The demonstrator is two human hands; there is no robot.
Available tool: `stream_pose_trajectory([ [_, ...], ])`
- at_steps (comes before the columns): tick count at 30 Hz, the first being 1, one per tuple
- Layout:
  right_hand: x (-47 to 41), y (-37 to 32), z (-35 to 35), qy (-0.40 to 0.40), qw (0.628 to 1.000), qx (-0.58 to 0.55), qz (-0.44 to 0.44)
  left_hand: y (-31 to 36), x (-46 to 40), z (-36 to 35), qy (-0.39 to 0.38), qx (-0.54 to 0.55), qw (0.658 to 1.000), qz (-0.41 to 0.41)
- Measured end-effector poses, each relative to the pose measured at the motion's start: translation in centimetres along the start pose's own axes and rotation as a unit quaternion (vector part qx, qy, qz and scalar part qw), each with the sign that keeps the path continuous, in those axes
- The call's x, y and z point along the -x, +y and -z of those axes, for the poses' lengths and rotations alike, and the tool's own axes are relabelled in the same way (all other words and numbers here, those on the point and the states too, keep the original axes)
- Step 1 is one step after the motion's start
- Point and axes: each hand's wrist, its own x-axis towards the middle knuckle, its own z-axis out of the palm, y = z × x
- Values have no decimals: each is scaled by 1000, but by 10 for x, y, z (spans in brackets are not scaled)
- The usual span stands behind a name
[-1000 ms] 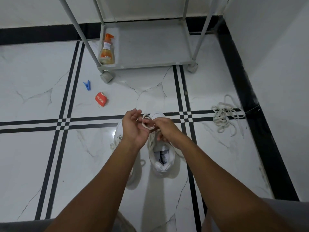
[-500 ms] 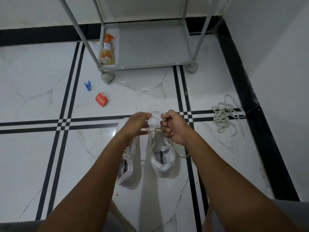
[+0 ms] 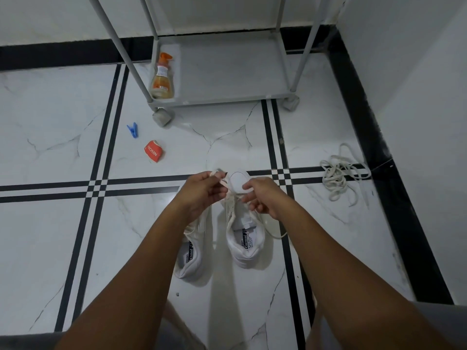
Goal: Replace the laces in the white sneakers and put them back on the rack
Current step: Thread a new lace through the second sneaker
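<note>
Two white sneakers stand side by side on the marble floor, toes pointing away from me. My left hand (image 3: 202, 190) and my right hand (image 3: 262, 198) are both over the front of the right sneaker (image 3: 243, 238). The left hand pinches an end of its cream lace (image 3: 222, 181) and lifts it over the toe. Fingers of the right hand are curled around another strand of that lace, which trails off to the right of the shoe. The left sneaker (image 3: 190, 256) is partly hidden under my left forearm.
A grey metal rack (image 3: 227, 97) stands ahead, with an orange spray bottle (image 3: 162, 77) on its bottom shelf. A pile of loose laces (image 3: 341, 175) lies at the right near the wall. A blue clothes peg (image 3: 133, 130) and a crushed red cup (image 3: 153, 154) lie at the left.
Both hands were close together on a loop of lace, then drew apart. The left hand now lifts a lace end up and leftward; the right hand has dropped slightly.
</note>
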Motion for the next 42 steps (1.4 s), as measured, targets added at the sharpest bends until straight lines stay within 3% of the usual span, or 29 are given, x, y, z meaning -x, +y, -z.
stream_pose_trajectory([
  [4, 6, -1, -5, -53, 998, -3, -20, -1, 0, 2, -7, 31, 999, -3],
  [10, 4, -4, -13, -58, 995, -78, 37, -3, 5, -3, -40, 17, 999, 20],
  [12, 4, -4, -12, -29, 994, -83, 65, -5, 5, -3, 40, -92, 995, 18],
  [13, 4, -4, -11, -16, 994, -79, 79, -7, 3, -2, 112, -182, 977, -4],
  [15, 4, -4, -10, 1, 993, -59, 101, -13, 0, 2, 214, -343, 910, -96],
  [17, 4, -3, -10, 5, 992, -39, 121, -16, -3, 0, 201, -389, 884, -164],
  [20, 6, -2, -12, -11, 990, -23, 142, -13, -3, -10, 105, -317, 933, -136],
  [24, 9, -2, -13, -52, 988, 32, 145, -19, -2, -17, 65, -230, 969, -62],
  [27, 4, 0, -4, -35, 989, 101, 107, -30, -8, -12, 97, -220, 968, -70],
  [29, 3, 0, 7, 14, 969, 227, 99, -39, -13, -10, 115, -252, 956, -97],
  [31, 4, 4, 14, 27, 940, 329, 86, -50, -17, -13, 109, -341, 926, -120],
  [33, 4, 11, 14, 5, 940, 336, 55, -61, -17, -17, 96, -426, 888, -143],
  [42, -12, 33, 33, -24, 994, 102, -25, -78, -18, -32, 65, -693, 679, -233],
])
